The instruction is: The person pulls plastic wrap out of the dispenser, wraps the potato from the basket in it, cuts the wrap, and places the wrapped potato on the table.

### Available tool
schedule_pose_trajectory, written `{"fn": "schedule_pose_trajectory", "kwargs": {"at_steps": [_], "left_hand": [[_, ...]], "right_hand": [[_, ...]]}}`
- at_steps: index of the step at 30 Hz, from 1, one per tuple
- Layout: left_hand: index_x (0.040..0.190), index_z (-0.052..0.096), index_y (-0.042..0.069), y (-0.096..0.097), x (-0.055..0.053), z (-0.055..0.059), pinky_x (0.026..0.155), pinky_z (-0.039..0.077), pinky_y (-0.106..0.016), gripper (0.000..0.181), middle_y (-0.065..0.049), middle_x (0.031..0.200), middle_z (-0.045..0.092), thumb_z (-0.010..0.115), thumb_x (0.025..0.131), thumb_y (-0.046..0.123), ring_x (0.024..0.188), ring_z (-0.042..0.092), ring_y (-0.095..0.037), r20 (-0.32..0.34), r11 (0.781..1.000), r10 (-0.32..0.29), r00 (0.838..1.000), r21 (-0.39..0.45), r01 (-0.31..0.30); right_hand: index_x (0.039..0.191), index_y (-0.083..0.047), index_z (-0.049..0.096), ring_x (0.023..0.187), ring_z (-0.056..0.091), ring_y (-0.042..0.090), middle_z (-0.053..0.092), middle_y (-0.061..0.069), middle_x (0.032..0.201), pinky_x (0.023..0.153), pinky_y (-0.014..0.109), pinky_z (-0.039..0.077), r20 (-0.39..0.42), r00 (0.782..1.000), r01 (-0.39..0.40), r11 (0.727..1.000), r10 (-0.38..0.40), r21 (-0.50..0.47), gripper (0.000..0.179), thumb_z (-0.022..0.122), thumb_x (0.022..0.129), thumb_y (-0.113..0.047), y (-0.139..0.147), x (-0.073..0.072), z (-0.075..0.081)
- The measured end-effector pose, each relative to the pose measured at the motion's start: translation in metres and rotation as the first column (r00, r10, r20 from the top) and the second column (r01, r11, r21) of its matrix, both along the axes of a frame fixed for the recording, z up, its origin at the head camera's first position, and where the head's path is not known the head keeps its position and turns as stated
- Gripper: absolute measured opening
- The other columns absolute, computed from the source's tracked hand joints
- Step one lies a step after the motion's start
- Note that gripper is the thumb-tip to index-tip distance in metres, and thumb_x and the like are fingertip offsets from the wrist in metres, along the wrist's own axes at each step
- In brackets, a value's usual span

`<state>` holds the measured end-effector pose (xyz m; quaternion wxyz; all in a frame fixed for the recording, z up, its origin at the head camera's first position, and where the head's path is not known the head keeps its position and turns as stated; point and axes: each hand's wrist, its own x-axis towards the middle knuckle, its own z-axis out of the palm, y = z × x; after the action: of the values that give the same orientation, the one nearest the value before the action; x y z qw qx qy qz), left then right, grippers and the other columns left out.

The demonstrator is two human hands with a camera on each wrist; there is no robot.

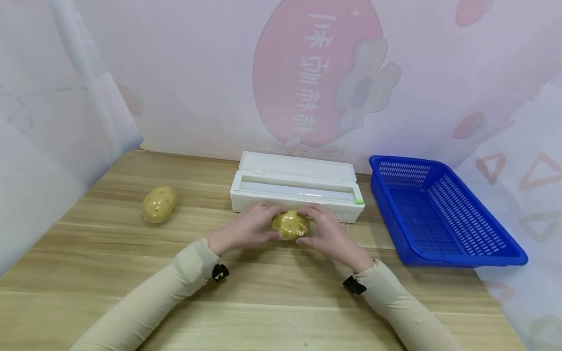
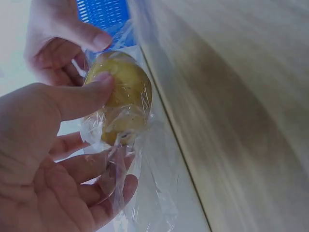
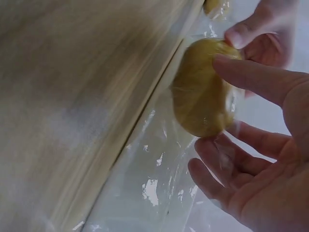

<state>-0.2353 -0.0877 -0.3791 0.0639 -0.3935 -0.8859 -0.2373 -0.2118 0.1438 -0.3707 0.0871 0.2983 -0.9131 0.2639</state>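
Observation:
Both hands hold one potato [image 1: 290,225] in front of a white cling film box [image 1: 298,195]. Clear cling film [image 2: 157,183] covers the potato, with loose ends trailing from it in the left wrist view. My left hand [image 1: 250,227] grips the potato's left end, its thumb across the near side and its fingers curled behind. From the other end, my right hand [image 1: 330,237] grips it in the same way. The right wrist view shows the potato's smooth side [image 3: 203,92] between thumb and fingers. A second potato [image 1: 159,204], shiny as if wrapped, lies at the left.
The cling film box stands with its lid [image 1: 298,166] raised at the back; a green slider [image 1: 359,201] sits at its right end. A blue plastic basket [image 1: 443,214] stands at the right edge of the wooden table [image 1: 263,307]. A printed curtain [image 1: 197,73] hangs behind.

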Motion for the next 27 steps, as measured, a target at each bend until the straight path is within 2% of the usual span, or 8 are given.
{"fn": "schedule_pose_trajectory", "kwargs": {"at_steps": [5,11,15,19,23,27], "left_hand": [[0.131,0.057,0.004,-0.004,-0.003,0.003,0.091,0.047,-0.041,0.060,-0.007,0.117,0.065,0.083,0.080,0.021,0.103,0.060,-0.025,0.016,0.998,-0.063,0.998,0.029,0.062],[0.133,0.055,0.004,-0.004,-0.003,0.006,0.092,0.046,-0.041,0.059,-0.008,0.121,0.063,0.081,0.082,0.021,0.105,0.058,-0.025,0.043,0.997,-0.079,0.996,0.026,0.078],[0.134,0.054,0.004,-0.004,0.000,0.008,0.091,0.047,-0.041,0.060,-0.009,0.123,0.062,0.080,0.083,0.021,0.108,0.056,-0.027,0.081,0.997,-0.071,0.994,0.017,0.070],[0.136,0.053,0.003,-0.003,0.002,0.009,0.089,0.047,-0.040,0.060,-0.010,0.123,0.062,0.080,0.084,0.020,0.108,0.056,-0.027,0.091,0.998,-0.067,0.994,0.012,0.066],[0.135,0.053,0.002,-0.003,0.003,0.010,0.086,0.049,-0.038,0.059,-0.011,0.123,0.061,0.079,0.085,0.018,0.107,0.056,-0.026,0.096,0.996,-0.082,0.992,0.031,0.079],[0.134,0.051,-0.001,-0.004,0.003,0.008,0.088,0.048,-0.040,0.061,-0.011,0.118,0.063,0.080,0.084,0.018,0.104,0.058,-0.028,0.096,0.997,-0.075,0.993,0.043,0.071]], "right_hand": [[0.123,-0.002,0.063,0.114,0.055,0.027,0.058,0.010,0.125,0.097,0.042,0.046,-0.020,1.000,0.017,1.000,-0.017,-0.010,0.069,0.095,0.062,-0.012,-0.001,-0.003,-0.006],[0.121,-0.005,0.063,0.114,0.055,0.027,0.061,0.009,0.122,0.098,0.045,0.044,-0.046,0.999,0.018,0.999,-0.019,-0.027,0.071,0.096,0.059,-0.015,0.001,-0.006,-0.010],[0.123,-0.006,0.063,0.115,0.055,0.026,0.061,0.007,0.124,0.098,0.046,0.044,-0.009,1.000,-0.009,0.999,0.009,-0.034,0.070,0.094,0.064,-0.027,0.004,-0.007,-0.008],[0.124,-0.007,0.063,0.114,0.056,0.021,0.062,0.003,0.123,0.096,0.043,0.045,0.036,0.998,-0.053,0.997,0.056,-0.057,0.065,0.089,0.072,-0.036,0.009,-0.009,-0.005],[0.124,-0.008,0.063,0.111,0.056,0.018,0.062,0.002,0.122,0.095,0.041,0.045,0.072,0.993,-0.084,0.994,0.088,-0.066,0.057,0.086,0.077,-0.031,0.011,-0.012,-0.004],[0.124,-0.007,0.063,0.110,0.056,0.019,0.061,0.003,0.122,0.095,0.041,0.046,0.093,0.991,-0.090,0.993,0.097,-0.075,0.057,0.088,0.076,-0.024,0.011,-0.014,-0.005]]}}
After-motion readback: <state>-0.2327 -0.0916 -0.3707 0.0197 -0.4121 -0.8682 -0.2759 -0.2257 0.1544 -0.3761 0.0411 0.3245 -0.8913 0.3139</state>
